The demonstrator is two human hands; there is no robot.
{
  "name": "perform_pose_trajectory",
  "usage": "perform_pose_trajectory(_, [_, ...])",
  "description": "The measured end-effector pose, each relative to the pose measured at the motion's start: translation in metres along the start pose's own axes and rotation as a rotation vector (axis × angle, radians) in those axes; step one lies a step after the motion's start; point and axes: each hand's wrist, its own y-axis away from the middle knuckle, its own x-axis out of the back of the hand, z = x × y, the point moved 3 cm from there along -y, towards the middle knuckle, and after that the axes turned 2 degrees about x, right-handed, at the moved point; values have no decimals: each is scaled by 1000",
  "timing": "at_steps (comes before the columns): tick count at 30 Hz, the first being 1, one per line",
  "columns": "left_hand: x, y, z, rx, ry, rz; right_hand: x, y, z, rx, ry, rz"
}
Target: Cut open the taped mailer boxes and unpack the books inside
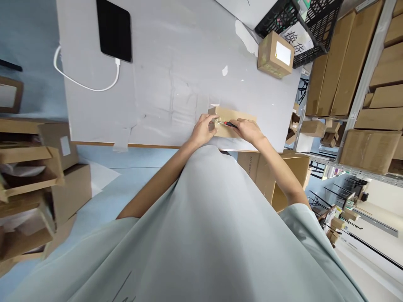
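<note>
A small cardboard box [234, 114] lies near the front edge of the grey table. My right hand [250, 130] rests over its right part, closed around a slim tool [229, 123] with a red and black handle and a thin metal tip. I cannot make out whether it is a craft knife or a screwdriver. That tip points left, at the box's left end. There my left hand [203, 130] curls its thumb and fingers about the end of the box, close to the tip. What lies under the left fingertips is too small to tell.
A black tablet [115, 30] with a white cable [97, 89] lies at the table's back left. Another cardboard box [276, 54] sits by black plastic crates [315, 31] at the back right. Open cartons [28, 172] stand left of the table; loaded shelving [359, 100] is at right.
</note>
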Motion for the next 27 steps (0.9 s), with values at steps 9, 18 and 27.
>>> perform_pose_trajectory(9, [2,0,0,3,-5,-35,7,-1,-2,9,22,-24])
perform_pose_trajectory(18, [5,0,2,37,3,-52,11,-10,-10,2,84,-49])
perform_pose_trajectory(27, [7,-1,-4,82,40,-29,5,-17,-7,66,113,-17])
